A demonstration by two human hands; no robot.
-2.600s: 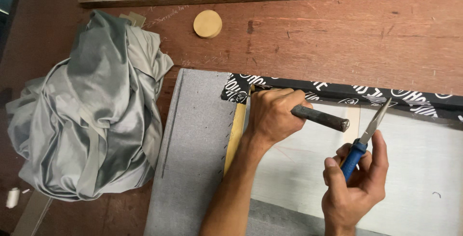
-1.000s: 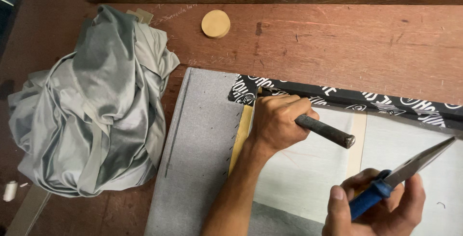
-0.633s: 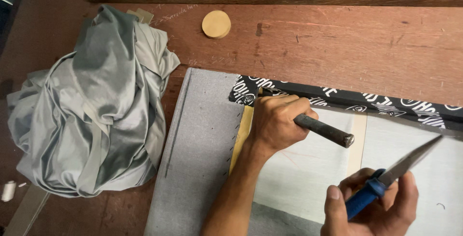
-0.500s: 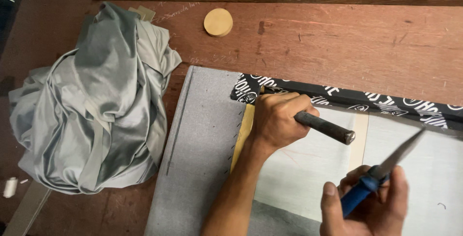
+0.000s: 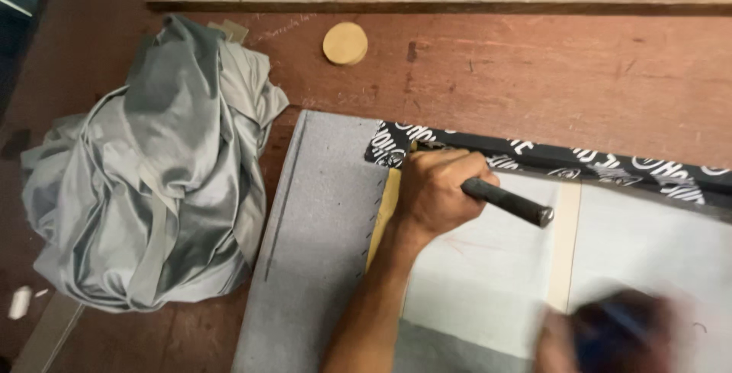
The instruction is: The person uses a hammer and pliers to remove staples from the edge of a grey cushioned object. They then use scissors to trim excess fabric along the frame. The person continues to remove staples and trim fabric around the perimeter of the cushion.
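— Black-handled tool (image 5: pixel 507 202): where is it?
— Gripped in the left hand (image 5: pixel 436 190), fist pressed shut around it, just below the black patterned strip (image 5: pixel 579 163) on the counter (image 5: pixel 534 75).
— And the right hand (image 5: pixel 610 335)?
— Blurred, far below the strip; its grip cannot be told.

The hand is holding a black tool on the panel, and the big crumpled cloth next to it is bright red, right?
Not quite. The head view shows the crumpled cloth is silvery grey, not red. The left hand does grip a black tool on the panel.
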